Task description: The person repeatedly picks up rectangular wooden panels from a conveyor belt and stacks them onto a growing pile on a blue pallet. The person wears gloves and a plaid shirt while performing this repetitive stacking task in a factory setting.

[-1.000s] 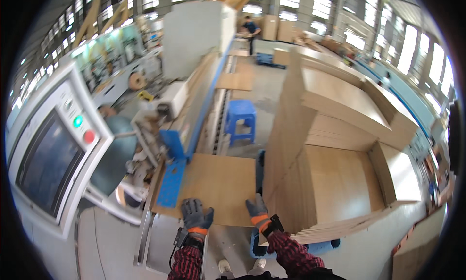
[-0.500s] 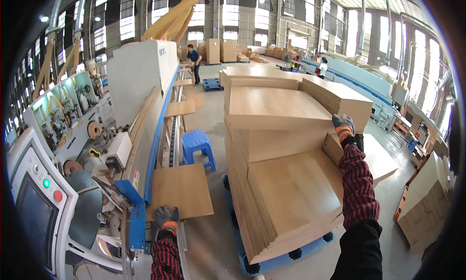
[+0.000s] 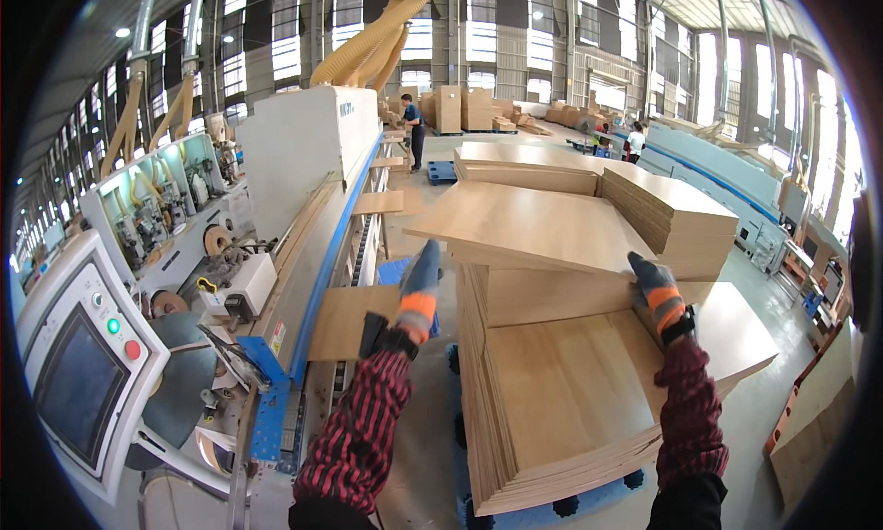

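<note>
A wide wood-grain board (image 3: 538, 216) lies askew on top of a tall stack, its left corner sticking out past the pile. At its near right corner is my gloved right hand (image 3: 655, 286), its fingers closed around the edge. My left hand (image 3: 420, 286), gloved in grey and orange, is raised beside the protruding left corner; its fingers are stretched upward, and whether they touch the board I cannot tell. Below sits a lower stack of boards (image 3: 570, 383) on a blue pallet (image 3: 598, 498). Another board (image 3: 354, 320) lies on the machine's feed side, partly behind my left hand.
A long edge-processing machine (image 3: 313, 153) with a blue rail runs along the left, its control panel (image 3: 87, 364) close by. A blue stool (image 3: 394, 273) is partly hidden behind my left arm. More stacked boards (image 3: 676, 199) stand right. A person (image 3: 413, 130) works farther back.
My left hand has left the board on the machine and risen rightward to the stack. The top board has swung out leftward, with my right hand at its corner. The view has shifted left.
</note>
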Demonstrator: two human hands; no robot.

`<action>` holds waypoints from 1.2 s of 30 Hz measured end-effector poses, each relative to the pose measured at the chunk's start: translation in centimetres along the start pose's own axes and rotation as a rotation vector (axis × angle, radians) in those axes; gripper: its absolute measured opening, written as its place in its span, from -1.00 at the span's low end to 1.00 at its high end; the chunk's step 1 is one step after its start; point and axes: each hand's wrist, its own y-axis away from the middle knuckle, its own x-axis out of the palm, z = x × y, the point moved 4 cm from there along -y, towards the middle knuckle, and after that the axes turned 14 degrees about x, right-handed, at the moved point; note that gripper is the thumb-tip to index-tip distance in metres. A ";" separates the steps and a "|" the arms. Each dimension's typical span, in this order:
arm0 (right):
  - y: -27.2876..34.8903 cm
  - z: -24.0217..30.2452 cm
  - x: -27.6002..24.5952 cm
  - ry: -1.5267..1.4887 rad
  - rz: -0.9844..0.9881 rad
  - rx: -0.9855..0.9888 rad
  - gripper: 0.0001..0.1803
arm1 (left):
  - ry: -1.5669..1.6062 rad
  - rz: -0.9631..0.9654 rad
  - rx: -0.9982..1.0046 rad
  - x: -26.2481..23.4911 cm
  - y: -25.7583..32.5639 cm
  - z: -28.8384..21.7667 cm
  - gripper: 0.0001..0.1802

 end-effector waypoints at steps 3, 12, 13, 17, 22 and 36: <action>1.9 0.5 3.7 -0.549 0.650 0.053 -0.59 | 0.342 -0.069 -0.279 3.0 -0.6 -0.1 -0.29; 21.3 -5.2 10.2 -0.795 0.820 0.108 -0.73 | 0.935 -0.017 -0.275 0.9 3.0 -1.8 -0.43; 23.6 -7.0 10.5 -0.672 0.693 0.077 -0.77 | 0.922 -0.024 -0.309 0.0 4.0 -1.9 -0.48; 29.0 -15.1 10.7 -0.926 0.752 0.287 -0.64 | 0.980 -0.071 -0.227 -4.4 15.4 -2.7 -0.54; 29.6 -21.5 8.9 -0.771 0.559 0.355 -0.56 | 0.922 -0.345 -0.419 -10.8 36.5 -3.3 -0.39; 39.1 -33.1 31.0 -0.122 0.844 0.248 -0.78 | -0.549 -0.897 -0.453 -28.4 57.5 -4.7 -0.46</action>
